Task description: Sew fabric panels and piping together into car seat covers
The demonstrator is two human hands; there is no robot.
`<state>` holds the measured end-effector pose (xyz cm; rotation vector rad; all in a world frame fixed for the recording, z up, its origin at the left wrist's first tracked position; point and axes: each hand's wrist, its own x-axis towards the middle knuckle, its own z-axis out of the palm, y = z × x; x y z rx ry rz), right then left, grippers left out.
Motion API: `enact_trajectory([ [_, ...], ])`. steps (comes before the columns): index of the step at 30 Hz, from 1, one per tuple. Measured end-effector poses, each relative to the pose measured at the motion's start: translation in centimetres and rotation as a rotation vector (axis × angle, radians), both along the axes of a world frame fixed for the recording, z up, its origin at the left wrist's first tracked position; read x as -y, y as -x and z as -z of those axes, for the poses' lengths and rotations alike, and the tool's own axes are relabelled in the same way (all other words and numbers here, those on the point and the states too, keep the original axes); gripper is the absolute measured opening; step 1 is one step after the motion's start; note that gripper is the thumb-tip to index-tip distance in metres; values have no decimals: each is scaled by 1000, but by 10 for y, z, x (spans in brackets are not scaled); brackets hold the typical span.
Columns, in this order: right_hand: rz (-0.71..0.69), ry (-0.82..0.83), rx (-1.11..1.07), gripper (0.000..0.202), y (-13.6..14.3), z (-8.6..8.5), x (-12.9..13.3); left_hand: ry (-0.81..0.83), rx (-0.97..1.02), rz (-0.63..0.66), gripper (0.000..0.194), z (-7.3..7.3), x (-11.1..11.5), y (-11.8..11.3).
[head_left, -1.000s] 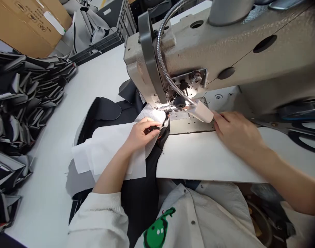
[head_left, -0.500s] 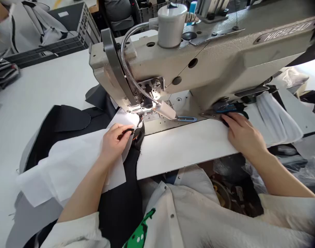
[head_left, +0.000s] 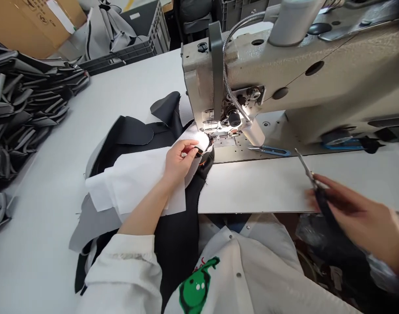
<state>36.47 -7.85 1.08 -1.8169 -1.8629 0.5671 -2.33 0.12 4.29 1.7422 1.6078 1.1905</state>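
Observation:
My left hand (head_left: 180,161) pinches the edge of the black fabric (head_left: 178,248) just in front of the sewing machine's needle area. White sheets (head_left: 137,179) lie over the fabric beneath my left wrist. A light ribbed piece (head_left: 192,171) runs along the pinched edge toward the presser foot, lit by the machine's lamp (head_left: 253,133). Off to the right, my right hand (head_left: 353,209), smeared by motion, grips dark-handled scissors (head_left: 322,198) above the table's front edge. Their blades point up and toward the machine.
The sewing machine (head_left: 239,65) fills the upper right. Blue thread snips (head_left: 270,150) lie on its bed, with another blue-handled tool (head_left: 343,144) farther right. Stacked dark and grey pieces (head_left: 19,104) stand at left. Behind are a grey crate (head_left: 153,37) and a cardboard box (head_left: 36,26).
My right hand has lifted the scissors off the machine bed and brought them toward me. My left hand keeps its pinch on the fabric. The view has swung left.

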Motion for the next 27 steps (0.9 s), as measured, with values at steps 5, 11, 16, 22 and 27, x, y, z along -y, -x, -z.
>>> enact_trajectory([
  [5, -407, 660, -1206, 44, 128, -8, 3, -116, 27, -35, 14, 1, -5, 0],
  [11, -461, 1103, -1580, 41, 191, -12, -27, -200, 60, 5, 10, 1, -3, 1],
  [16, -406, 1147, -1701, 39, 198, -3, -36, -219, 65, 15, 6, -1, -1, 1],
  [22, -411, 1168, -1800, 43, 198, -2, -33, -216, 122, 26, 6, 3, -1, 2],
  [27, -453, 1160, -1824, 43, 204, -1, -41, -272, 74, 75, 5, 2, 1, -1],
])
